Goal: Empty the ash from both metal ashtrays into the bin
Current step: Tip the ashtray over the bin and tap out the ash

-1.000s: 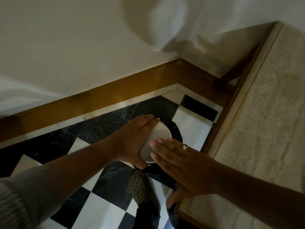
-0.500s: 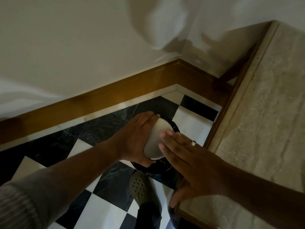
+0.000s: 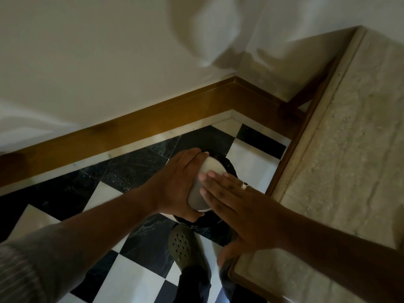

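My left hand (image 3: 175, 184) grips a round metal ashtray (image 3: 207, 171), tipped over with its underside facing me, above the black-lined bin (image 3: 229, 167) on the floor. My right hand (image 3: 238, 211), flat with fingers together and a ring on one finger, rests its fingertips on the ashtray's underside. Most of the bin is hidden behind both hands. Only this one ashtray is in view.
A stone-topped table (image 3: 341, 167) with a wooden frame stands close on the right. A wooden skirting board (image 3: 135, 127) runs along the white wall behind. My shoe (image 3: 185, 248) stands on the black-and-white chequered floor (image 3: 135, 281) just in front of the bin.
My right hand has shifted slightly left against the ashtray's underside, its fingertips covering more of it. My left hand keeps the ashtray tipped over the bin.
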{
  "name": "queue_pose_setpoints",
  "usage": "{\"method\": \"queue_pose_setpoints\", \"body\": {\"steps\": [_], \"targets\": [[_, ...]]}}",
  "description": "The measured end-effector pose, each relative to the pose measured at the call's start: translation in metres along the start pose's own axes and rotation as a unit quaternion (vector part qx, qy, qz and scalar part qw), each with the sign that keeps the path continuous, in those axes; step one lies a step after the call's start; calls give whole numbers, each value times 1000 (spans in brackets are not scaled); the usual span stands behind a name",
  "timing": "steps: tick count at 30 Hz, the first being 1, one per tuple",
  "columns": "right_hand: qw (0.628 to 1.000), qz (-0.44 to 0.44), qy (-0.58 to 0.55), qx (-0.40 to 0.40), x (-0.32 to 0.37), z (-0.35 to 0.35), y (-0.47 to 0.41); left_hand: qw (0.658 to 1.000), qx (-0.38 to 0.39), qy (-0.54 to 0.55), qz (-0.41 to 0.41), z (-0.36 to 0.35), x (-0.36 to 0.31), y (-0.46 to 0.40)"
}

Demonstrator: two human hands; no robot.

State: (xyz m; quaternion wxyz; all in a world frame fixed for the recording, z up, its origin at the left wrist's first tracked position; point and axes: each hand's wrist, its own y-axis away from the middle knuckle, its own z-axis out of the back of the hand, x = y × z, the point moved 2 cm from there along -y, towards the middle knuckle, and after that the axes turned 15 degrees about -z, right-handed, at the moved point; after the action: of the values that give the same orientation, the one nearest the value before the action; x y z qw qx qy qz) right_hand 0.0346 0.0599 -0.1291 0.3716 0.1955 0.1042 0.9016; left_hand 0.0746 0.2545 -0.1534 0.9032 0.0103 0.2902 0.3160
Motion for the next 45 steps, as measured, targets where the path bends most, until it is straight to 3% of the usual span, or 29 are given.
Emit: {"method": "queue_pose_setpoints", "body": {"steps": [36, 41, 45], "targets": [[999, -50, -6, -4, 17, -17, 4, 1000, -5, -20, -8, -10, -1, 9], [997, -65, -1, -29, 17, -19, 3, 1000, -14, -6, 3, -8, 1, 12], [992, -63, -30, -102, 20, -15, -1, 1000, -18, -3, 3, -8, 2, 10]]}}
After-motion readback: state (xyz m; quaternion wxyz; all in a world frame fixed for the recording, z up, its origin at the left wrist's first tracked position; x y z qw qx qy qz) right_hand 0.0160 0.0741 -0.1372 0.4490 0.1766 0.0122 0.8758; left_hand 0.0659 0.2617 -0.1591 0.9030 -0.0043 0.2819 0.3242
